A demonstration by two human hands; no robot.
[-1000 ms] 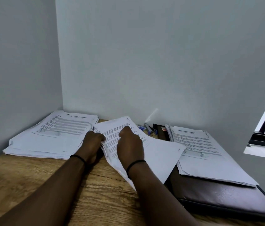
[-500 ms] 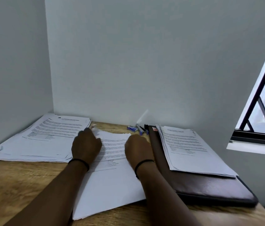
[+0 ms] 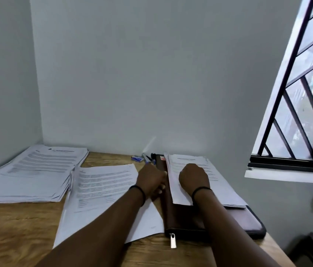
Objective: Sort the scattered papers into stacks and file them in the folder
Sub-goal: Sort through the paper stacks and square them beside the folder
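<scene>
Head view: three white printed paper stacks [image 3: 101, 187] sorted — one atop the closed brown zippered leather folder [image 3: 180, 222], two left of it; nothing filed. Right hand [image 3: 194, 179] rests flat on that stack, left hand [image 3: 151, 180] curled beside the folder — grip unclear.

Light source: daylight enters through the barred window [image 3: 303, 97]; no lamp is visible.
Brightness: moderate and cool; the wall [image 3: 142, 74] beside the window reads an even grey-blue.
Glare: the panes of the window are washed pale, so the outdoors shows only as smeared colour.
Shadows: soft and short; a dim patch lies on the desk [image 3: 17, 228] under the forearms, on the side away from the window.
Blur: print on the papers [image 3: 101, 182] far from the window is smeared and unreadable; a blue shape below the window sill is streaked.
Distortion: wide-angle; the window bars lean and the wall corner opposite the window tilts.
</scene>
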